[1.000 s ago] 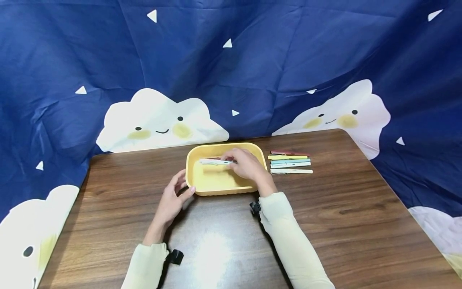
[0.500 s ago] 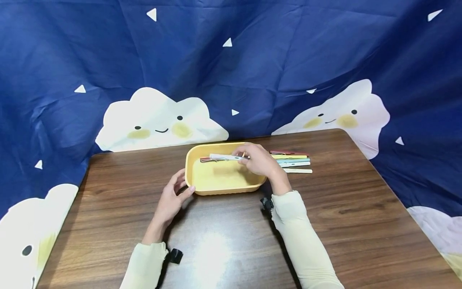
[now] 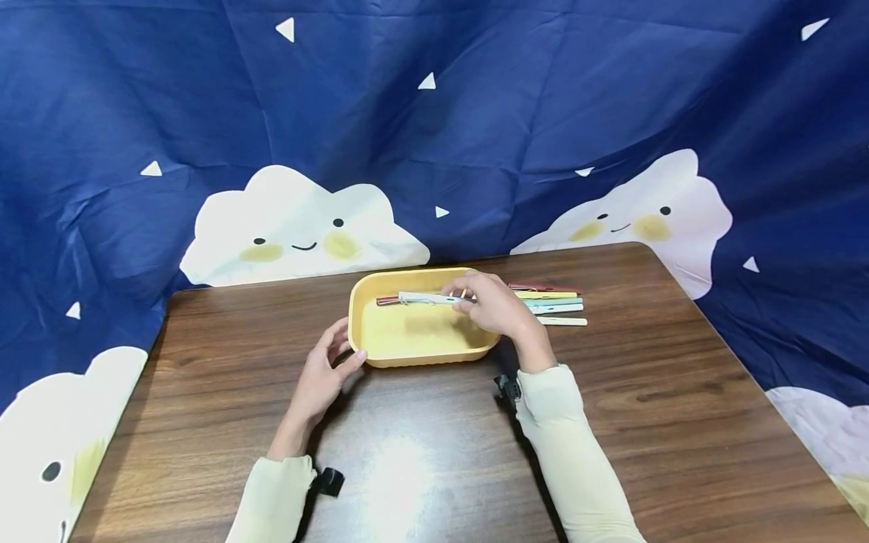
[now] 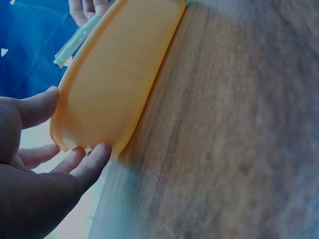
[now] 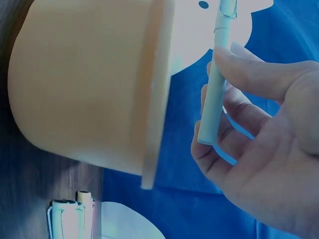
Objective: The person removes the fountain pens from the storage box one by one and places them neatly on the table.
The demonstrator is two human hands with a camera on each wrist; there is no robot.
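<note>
My left hand (image 3: 320, 379) grips the left front corner of a yellow plastic bin (image 3: 421, 360). In the left wrist view its thumb lies at the rim while the other fingers touch the end wall. Above the bin's inside, my right hand (image 3: 494, 303) pinches a pale pen (image 3: 429, 299) near one end, clip end pointing left. The right wrist view has this pen (image 5: 214, 99) between thumb and fingers, apart from the bin wall. A dark red pen (image 3: 388, 300) lies inside the bin near the back, partly hidden behind the pale one.
Right of the bin, several pens lie side by side on the wooden table (image 3: 645, 407): a red pen (image 3: 557, 289), a yellow pen (image 3: 553, 295), a light blue pen (image 3: 563, 302) and whitish ones. A blue curtain (image 3: 475, 136) hangs behind the table.
The pale pen has risen off the bin's floor and shifted right with my right hand, uncovering more of the red pen. My left hand stays at the corner.
</note>
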